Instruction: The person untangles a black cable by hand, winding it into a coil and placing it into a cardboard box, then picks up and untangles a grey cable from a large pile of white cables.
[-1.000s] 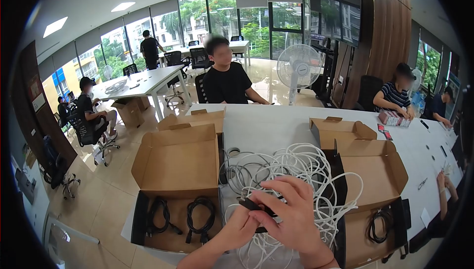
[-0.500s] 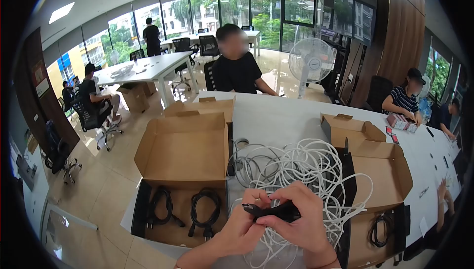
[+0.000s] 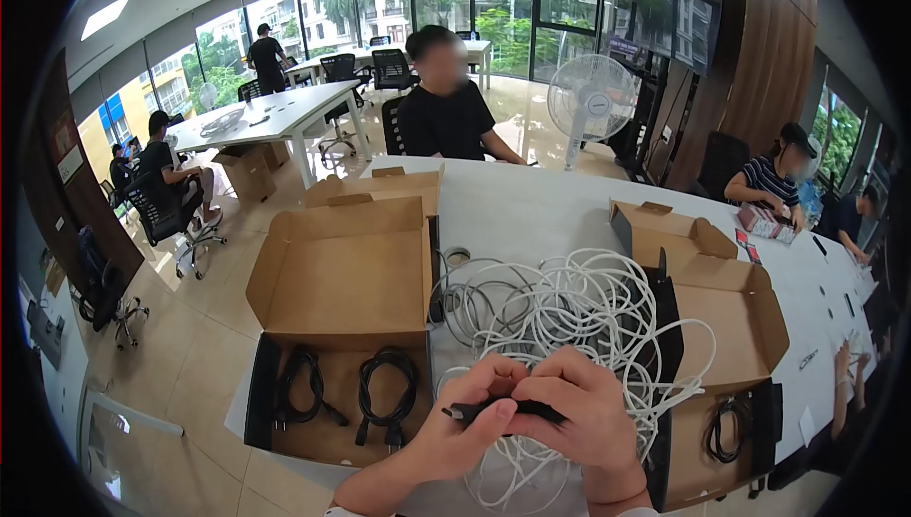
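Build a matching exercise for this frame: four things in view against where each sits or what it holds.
1 black cable
2 white cables
3 left box
4 right box

A holds one black coil
B gripped by left hand and right hand
C holds two black coils
D heaped on the table

Pairs: 1-B, 2-D, 3-C, 4-A
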The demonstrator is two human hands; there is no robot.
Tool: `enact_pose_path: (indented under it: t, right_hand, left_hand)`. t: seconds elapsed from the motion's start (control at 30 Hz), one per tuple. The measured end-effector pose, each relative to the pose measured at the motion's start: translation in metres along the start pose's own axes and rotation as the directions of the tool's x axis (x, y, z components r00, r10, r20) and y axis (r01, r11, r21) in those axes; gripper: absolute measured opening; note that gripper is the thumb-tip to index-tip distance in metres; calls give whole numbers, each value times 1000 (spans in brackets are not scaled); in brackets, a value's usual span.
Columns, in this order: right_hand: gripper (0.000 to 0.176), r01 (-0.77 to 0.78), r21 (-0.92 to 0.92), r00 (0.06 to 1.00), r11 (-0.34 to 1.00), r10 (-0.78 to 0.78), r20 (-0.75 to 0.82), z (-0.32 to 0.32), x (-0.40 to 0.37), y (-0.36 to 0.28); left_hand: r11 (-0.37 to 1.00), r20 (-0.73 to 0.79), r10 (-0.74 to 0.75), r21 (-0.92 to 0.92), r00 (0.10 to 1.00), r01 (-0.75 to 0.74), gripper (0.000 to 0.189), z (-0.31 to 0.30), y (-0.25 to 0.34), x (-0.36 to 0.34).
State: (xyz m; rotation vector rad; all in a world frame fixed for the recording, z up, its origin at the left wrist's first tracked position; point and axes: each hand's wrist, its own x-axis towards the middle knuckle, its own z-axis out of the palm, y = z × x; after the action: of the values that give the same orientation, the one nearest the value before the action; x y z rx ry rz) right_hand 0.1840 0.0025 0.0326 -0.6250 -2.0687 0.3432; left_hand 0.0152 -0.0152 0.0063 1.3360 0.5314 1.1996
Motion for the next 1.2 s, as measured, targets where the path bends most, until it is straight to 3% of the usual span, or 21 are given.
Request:
enact_pose_path:
  t: [0.2,0.5,0.7,0.9,1.0,1.2]
  right_hand:
    - [32,22,26,1000,999,-23,10,-8,-3,-4]
    - [32,4,15,1000,1000,-4,0,-12,-4,5]
    - [27,-49,108,998,993,54,-40,-13,-6,5]
    - [23,-159,124,983,979,169,-69,-15,-6,2]
    - [21,-100,189,994,977,108,-29,-19,-8,8]
    - [17,-79,218,996,973,88,-28,-14,-3,9]
  left_hand:
    - [991,-17,-112,-73,994,110,20,-4,-1,-1]
    - [987,-63,-106,-125,992,97,23,1,-3,5]
    - [945,20,-155,-288,988,155,29,-5,-3,5]
    - [934,37,-175,-311,984,178,28,-5,-7,8]
    - [930,13,-237,-287,971,231,27,-7,-5,9]
    - [955,-50,-198,-235,979,182,23,-11,-5,7]
